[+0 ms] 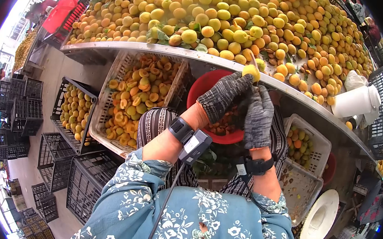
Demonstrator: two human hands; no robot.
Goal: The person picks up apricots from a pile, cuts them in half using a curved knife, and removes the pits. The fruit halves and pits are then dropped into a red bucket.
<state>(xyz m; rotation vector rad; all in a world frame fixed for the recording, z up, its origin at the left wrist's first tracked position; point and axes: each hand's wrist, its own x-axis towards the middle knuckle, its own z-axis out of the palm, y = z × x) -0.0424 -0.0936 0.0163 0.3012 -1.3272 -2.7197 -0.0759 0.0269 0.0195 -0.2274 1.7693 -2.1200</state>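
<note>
My left hand (224, 95), in a dark grey knitted glove, is closed round a yellow apricot (251, 73) at the table's edge. A thin, narrow strip (253, 59) sticks up just beyond the fruit. My right hand (259, 118), gloved alike, comes up from below with its fingers bent together just under the apricot. What those fingers hold is hidden. Beneath both hands a red basin (198, 90) sits at my lap, with orange-brown pieces (223, 122) inside. Whole apricots (218, 24) are heaped over the table in front, some leaves among them.
The metal table edge (161, 49) curves across in front. A pale crate (103, 107) of split apricots stands left, beside a black crate (82, 144) of whole ones. Right are another pale crate (318, 153), a white jug (354, 102) and a straw-coloured hat (319, 219).
</note>
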